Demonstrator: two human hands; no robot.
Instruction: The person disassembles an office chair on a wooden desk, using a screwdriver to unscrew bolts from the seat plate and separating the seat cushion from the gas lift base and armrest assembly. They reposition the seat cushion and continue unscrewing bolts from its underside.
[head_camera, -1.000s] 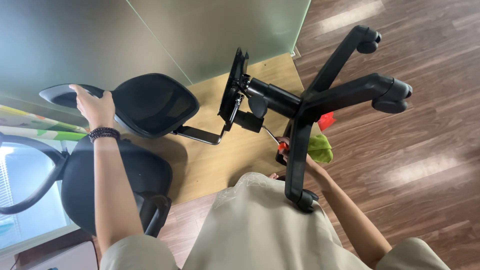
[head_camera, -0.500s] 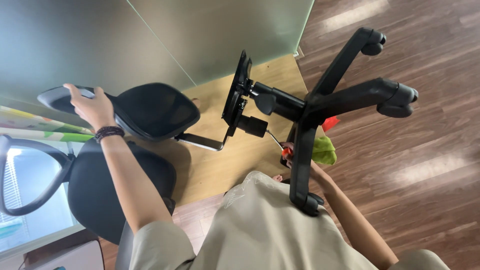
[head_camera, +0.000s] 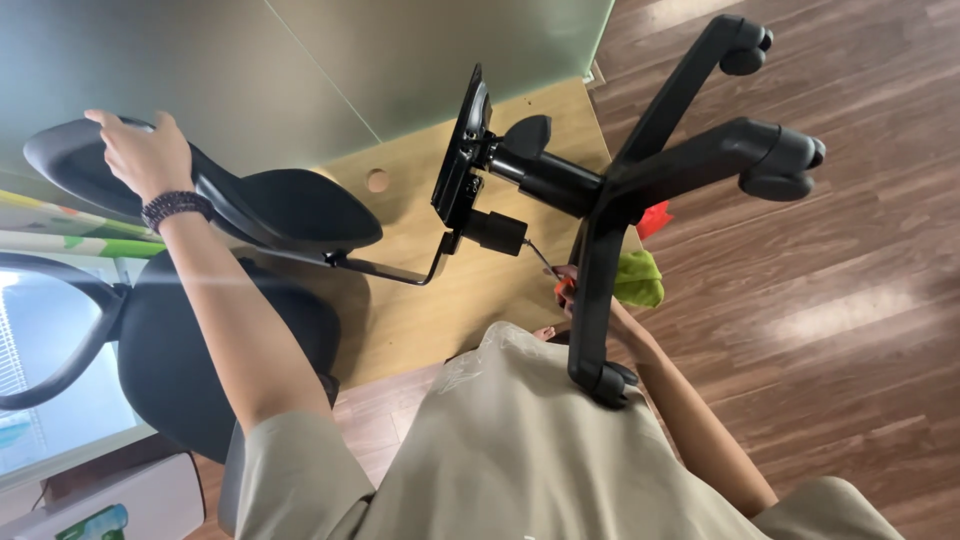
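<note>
A black office chair lies on its side, its star base (head_camera: 690, 160) with castors sticking up toward me. My left hand (head_camera: 140, 150) grips the rim of the black seat (head_camera: 290, 210) at the upper left. My right hand (head_camera: 560, 300) is mostly hidden behind one base leg. It holds a red-handled screwdriver (head_camera: 542, 260) whose thin shaft points at the knob under the metal seat plate (head_camera: 462, 150).
The chair rests on a light wooden board (head_camera: 440, 310) over a dark wood floor (head_camera: 850, 330). A green cloth (head_camera: 640, 278) and a small red object (head_camera: 652, 218) lie behind the base. The mesh backrest (head_camera: 180, 360) and a white box (head_camera: 110, 505) are at the lower left.
My left hand has slid up and to the left along the seat rim, and the seat has turned with it. My right hand stays by the base leg with the screwdriver.
</note>
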